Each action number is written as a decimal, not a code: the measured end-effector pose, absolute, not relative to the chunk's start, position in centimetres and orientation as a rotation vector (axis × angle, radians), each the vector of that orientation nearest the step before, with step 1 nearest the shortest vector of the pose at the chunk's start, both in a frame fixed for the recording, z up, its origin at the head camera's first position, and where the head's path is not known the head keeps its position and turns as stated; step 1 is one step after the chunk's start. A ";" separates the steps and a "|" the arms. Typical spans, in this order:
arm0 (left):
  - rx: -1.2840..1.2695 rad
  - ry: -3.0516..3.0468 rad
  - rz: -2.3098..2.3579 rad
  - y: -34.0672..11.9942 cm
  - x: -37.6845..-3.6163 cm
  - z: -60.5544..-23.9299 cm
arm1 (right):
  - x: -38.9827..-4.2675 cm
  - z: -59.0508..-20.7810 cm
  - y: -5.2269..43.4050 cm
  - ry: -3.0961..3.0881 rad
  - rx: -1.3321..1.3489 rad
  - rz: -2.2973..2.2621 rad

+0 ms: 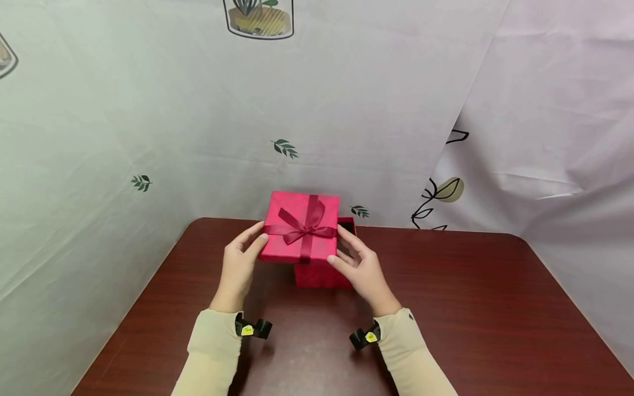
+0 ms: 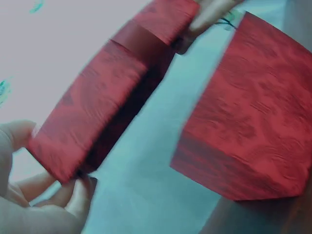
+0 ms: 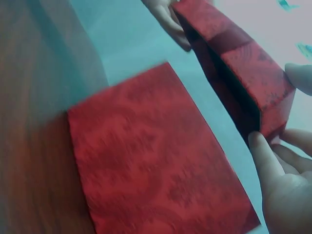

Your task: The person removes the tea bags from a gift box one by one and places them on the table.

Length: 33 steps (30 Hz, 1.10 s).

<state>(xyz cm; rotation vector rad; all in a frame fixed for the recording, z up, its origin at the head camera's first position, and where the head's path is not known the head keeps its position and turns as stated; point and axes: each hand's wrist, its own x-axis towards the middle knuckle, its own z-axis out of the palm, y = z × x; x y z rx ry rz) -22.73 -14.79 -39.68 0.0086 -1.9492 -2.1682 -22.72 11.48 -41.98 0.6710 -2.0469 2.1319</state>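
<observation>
A red box lid [image 1: 300, 225] with a dark red ribbon bow [image 1: 303, 227] hangs in the air above and left of the red box base [image 1: 322, 273], which stands on the brown table [image 1: 446, 308]. My left hand [image 1: 241, 258] grips the lid's left edge and my right hand [image 1: 358, 263] grips its right edge. In the left wrist view the lid [image 2: 102, 107] is lifted clear of the base [image 2: 253, 126], with my left hand's fingers [image 2: 73, 195] under its corner. The right wrist view shows the base [image 3: 156, 161] below and the lid [image 3: 239, 68] held by my right hand's fingertips [image 3: 265, 156].
A pale cloth backdrop [image 1: 346, 99] with leaf and plant prints hangs behind and on both sides of the table. The table's far edge [image 1: 446, 231] lies just behind the box. Black wrist camera mounts [image 1: 253, 328] sit at my cuffs.
</observation>
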 end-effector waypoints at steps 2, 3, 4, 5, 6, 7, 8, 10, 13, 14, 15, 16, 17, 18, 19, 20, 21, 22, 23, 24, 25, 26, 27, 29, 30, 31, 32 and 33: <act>0.060 -1.928 -2.202 -15.3 -22.7 -39.3 | -22.4 -42.0 10.7 -2.032 0.681 2.147; 0.079 -1.926 -2.205 -15.5 -22.7 -39.1 | -22.2 -42.0 10.4 -2.022 0.689 2.158; 0.095 -1.929 -2.202 -15.8 -22.6 -38.9 | -22.0 -42.1 10.0 -2.014 0.697 2.168; 0.103 -1.936 -2.197 -16.1 -22.5 -38.8 | -21.8 -42.1 9.6 -2.006 0.708 2.177; 0.111 -1.944 -2.190 -16.5 -22.5 -38.6 | -21.6 -42.1 9.3 -1.995 0.717 2.193; 0.114 -1.956 -2.179 -16.8 -22.4 -38.5 | -21.5 -42.1 8.9 -1.985 0.727 2.207; 0.113 -1.967 -2.174 -17.1 -22.3 -38.3 | -21.3 -42.1 8.6 -1.974 0.734 2.224; 0.107 -1.994 -2.163 -17.8 -22.2 -38.1 | -21.0 -42.2 8.1 -1.951 0.743 2.260; 0.097 -2.042 -2.144 -18.8 -22.1 -37.9 | -20.6 -42.4 7.2 -1.917 0.723 2.323; 0.096 -2.059 -2.136 -19.1 -22.0 -37.8 | -20.4 -42.5 6.9 -1.907 0.714 2.344; 0.101 -2.079 -2.124 -19.4 -22.0 -37.8 | -20.2 -42.6 6.5 -1.897 0.706 2.364; 0.107 -2.104 -2.104 -19.7 -21.9 -37.8 | -20.1 -42.6 6.1 -1.891 0.695 2.377; 0.116 -2.128 -2.085 -20.1 -21.8 -37.7 | -19.9 -42.7 5.6 -1.880 0.691 2.399; 0.124 -2.153 -2.064 -20.5 -21.7 -37.7 | -19.8 -42.8 5.2 -1.874 0.686 2.412; 0.134 -2.173 -2.043 -20.8 -21.6 -37.7 | -19.6 -42.9 4.8 -1.872 0.683 2.418; 0.149 -2.186 -2.032 -21.2 -21.5 -37.7 | -19.5 -42.9 4.3 -1.871 0.683 2.422; 0.163 -2.198 -2.021 -21.6 -21.5 -37.8 | -19.4 -42.9 3.9 -1.871 0.681 2.426; 0.177 -2.207 -2.010 -21.9 -21.5 -37.8 | -19.3 -42.9 3.5 -1.871 0.682 2.426; 0.193 -2.201 -2.016 -22.3 -21.4 -37.9 | -19.2 -42.8 3.1 -1.870 0.686 2.426; 0.209 -2.199 -2.013 -22.6 -21.4 -37.9 | -19.2 -42.8 2.7 -1.877 0.685 2.421; 0.225 -2.191 -2.015 -22.9 -21.5 -38.0 | -19.2 -42.7 2.3 -1.882 0.685 2.421; 0.241 -2.187 -2.014 -23.1 -21.5 -38.0 | -19.2 -42.7 1.9 -1.883 0.688 2.424; 0.255 -2.185 -2.010 -23.4 -21.6 -38.2 | -19.3 -42.7 1.6 -1.884 0.688 2.426; 0.292 -2.187 -1.988 -23.9 -21.7 -38.3 | -19.4 -42.7 0.8 -1.899 0.680 2.419; 0.309 -2.196 -1.970 -24.1 -21.8 -38.5 | -19.5 -42.7 0.4 -1.912 0.666 2.416; 0.331 -2.199 -1.960 -24.2 -21.9 -38.6 | -19.5 -42.8 0.0 -1.926 0.654 2.412; 0.358 -2.208 -1.944 -24.4 -22.0 -38.8 | -19.6 -43.0 -0.5 -1.937 0.643 2.406; 0.383 -2.210 -1.934 -24.6 -22.2 -39.1 | -19.7 -43.2 -0.9 -1.956 0.631 2.393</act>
